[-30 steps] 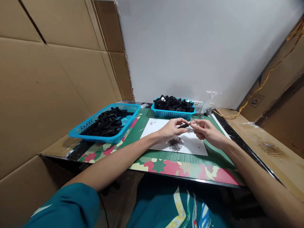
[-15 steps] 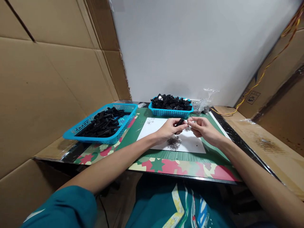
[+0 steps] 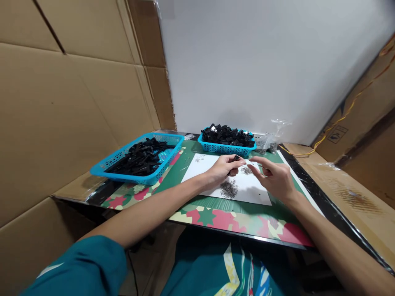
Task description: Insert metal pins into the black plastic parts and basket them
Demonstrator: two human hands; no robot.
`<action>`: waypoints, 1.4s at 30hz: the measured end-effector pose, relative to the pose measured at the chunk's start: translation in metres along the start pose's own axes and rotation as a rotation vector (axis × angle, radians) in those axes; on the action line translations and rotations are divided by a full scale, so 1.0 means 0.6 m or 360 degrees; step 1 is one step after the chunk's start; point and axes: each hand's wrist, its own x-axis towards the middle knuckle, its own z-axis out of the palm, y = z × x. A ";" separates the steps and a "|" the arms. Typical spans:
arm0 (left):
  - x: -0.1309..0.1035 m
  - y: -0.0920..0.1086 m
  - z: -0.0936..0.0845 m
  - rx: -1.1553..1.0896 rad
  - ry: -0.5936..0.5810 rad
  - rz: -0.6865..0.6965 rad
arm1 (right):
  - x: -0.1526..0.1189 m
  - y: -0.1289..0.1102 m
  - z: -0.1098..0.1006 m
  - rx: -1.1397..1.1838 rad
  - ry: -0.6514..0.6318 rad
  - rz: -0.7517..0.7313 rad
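Observation:
My left hand (image 3: 222,169) is closed around a small black plastic piece (image 3: 236,158), most of it hidden by the fingers. Beside its tip, my right hand (image 3: 273,174) has thumb and forefinger parted, with nothing visible between them. Under both hands lies a white sheet (image 3: 197,172). On it are a pile of tiny metal parts (image 3: 228,189), perhaps screws, and a second small pile (image 3: 246,170) below the fingertips. A few more tiny parts (image 3: 199,158) are scattered at the sheet's far left corner.
A blue basket (image 3: 148,179) holding black strips stands on the left. Another blue basket (image 3: 226,149), heaped with black pieces, is at the back by the white wall. Right of it sits a clear plastic bag (image 3: 271,142). Cardboard (image 3: 92,90) walls both sides; a yellow cable (image 3: 336,123) hangs right.
My right hand has drawn slightly back to the right and its fingers have parted; the thin item seen in them earlier no longer shows. My left hand keeps the black piece. The view shifted slightly.

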 end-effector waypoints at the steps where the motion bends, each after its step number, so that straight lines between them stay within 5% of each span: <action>1: 0.000 0.000 -0.001 -0.0001 -0.0010 -0.0002 | -0.003 0.001 0.003 -0.0105 0.0033 -0.0097; 6: -0.003 0.005 0.002 0.0039 -0.0003 -0.0001 | -0.013 0.009 0.014 -0.0289 -0.0043 -0.0247; 12: -0.006 0.012 0.010 0.0042 0.0015 -0.0031 | -0.012 0.006 0.015 -0.0199 -0.0062 -0.0137; 19: -0.007 0.018 0.004 -0.0291 -0.0133 -0.0171 | 0.006 -0.002 0.003 0.0077 -0.0015 0.0306; 25: -0.001 0.012 -0.001 -0.0022 -0.0104 -0.0110 | 0.020 0.012 -0.007 0.0644 0.0021 0.0829; 31: 0.003 0.009 -0.011 0.0141 0.0039 -0.0010 | 0.026 0.018 -0.010 0.1393 -0.0185 0.1302; 35: 0.007 0.009 -0.021 0.0295 0.0234 0.0009 | 0.031 0.014 -0.015 0.1538 -0.0259 0.1444; 42: 0.012 0.000 -0.030 0.0886 -0.0028 0.0117 | 0.030 0.021 -0.016 0.1381 -0.0418 0.1521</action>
